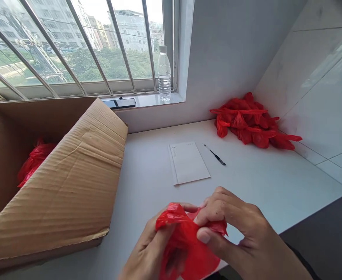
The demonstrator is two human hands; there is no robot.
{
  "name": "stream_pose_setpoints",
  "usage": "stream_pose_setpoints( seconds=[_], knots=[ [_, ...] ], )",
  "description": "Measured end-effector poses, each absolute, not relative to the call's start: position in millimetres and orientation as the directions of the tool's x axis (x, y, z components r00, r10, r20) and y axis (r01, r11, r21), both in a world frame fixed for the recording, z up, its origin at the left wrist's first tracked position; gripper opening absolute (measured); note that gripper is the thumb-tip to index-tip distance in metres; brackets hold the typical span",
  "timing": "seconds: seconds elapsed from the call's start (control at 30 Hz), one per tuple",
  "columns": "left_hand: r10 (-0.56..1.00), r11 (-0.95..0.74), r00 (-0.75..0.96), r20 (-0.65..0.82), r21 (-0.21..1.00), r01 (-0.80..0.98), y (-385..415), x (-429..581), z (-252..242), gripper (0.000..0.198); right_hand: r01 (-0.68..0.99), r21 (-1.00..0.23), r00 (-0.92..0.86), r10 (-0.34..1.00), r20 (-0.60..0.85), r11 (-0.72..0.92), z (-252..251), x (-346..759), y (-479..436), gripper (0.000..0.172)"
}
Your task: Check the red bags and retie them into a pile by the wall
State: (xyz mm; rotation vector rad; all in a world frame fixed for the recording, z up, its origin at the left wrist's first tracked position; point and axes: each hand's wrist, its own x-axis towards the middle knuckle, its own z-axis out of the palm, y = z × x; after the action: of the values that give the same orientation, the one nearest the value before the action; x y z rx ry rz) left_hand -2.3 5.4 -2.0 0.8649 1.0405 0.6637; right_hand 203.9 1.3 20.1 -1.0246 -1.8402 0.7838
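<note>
At 6 o'clock, nearest the camera, a red plastic bag [201,249] is hanging between the two hands, its thin film shining along the creases, bunching at the top and spreading into a smoother, see-through sheet below. Toward 7 o'clock, the left hand [149,245] is holding a fold draped over its thumb; toward 5 o'clock, the right hand [241,225] is pinching the gathered film narrowly between thumb and fingers. The lower end is running out of the frame, and a blurred shape inside is staying hard to make out. Farther off, toward 8 o'clock, a cardboard box [80,171], cut off at the frame edge, is partly hiding a red bundle [38,159]. Between 2 and 3 o'clock, a pile of red bags [249,120] is lying on the table [147,167], overlapping too much for counting.
</note>
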Motion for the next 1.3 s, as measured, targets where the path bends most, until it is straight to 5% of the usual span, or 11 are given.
stream_pose_setpoints(
  seconds=[0.23,0.43,0.57,0.73,0.93,1.1,1.2,1.3],
  knots=[
    [0.856,0.33,0.446,-0.26,0.94,-0.085,8.6,1.8,-0.3,0.046,0.339,-0.892,-0.146,0.953,0.265,0.3,7.0,194.6,5.5,0.008],
    [0.787,0.596,0.346,-0.511,0.774,-0.213,11.5,9.4,0.3,0.044,0.273,-0.901,-0.231,0.932,0.28,0.338,8.1,191.9,4.6,0.016],
    [0.784,0.62,0.336,-0.522,0.683,-0.386,14.4,4.1,-2.2,0.041,0.218,-0.878,-0.247,0.895,0.372,0.426,10.1,190.2,2.1,0.016],
    [0.831,0.501,0.451,-0.325,0.788,-0.356,13.8,-6.5,-6.3,0.015,0.266,-0.832,-0.379,0.846,0.374,0.487,8.7,189.4,3.2,0.02],
    [0.861,0.379,0.445,-0.245,0.893,-0.242,9.6,-13.4,-10.4,0.018,0.199,-0.901,-0.515,0.823,0.239,0.386,-4.9,198.1,16.6,0.084],
    [0.961,0.03,0.274,-0.045,0.998,0.06,7.9,-13.4,-14.9,0.01,0.231,-0.968,-0.468,0.883,-0.025,0.095,-22.0,192.6,21.5,0.048],
    [0.945,-0.315,0.159,0.285,0.923,0.219,10.6,-10.7,-27.7,0.011,0.209,-0.977,-0.462,0.877,-0.132,-0.037,-25.3,187.5,21.1,0.044],
    [0.885,-0.463,0.113,0.451,0.834,0.298,11.9,-8.2,-40.1,0.024,0.227,-0.972,-0.491,0.855,-0.164,-0.056,-26.7,185.7,22.6,0.042]
  ],
)
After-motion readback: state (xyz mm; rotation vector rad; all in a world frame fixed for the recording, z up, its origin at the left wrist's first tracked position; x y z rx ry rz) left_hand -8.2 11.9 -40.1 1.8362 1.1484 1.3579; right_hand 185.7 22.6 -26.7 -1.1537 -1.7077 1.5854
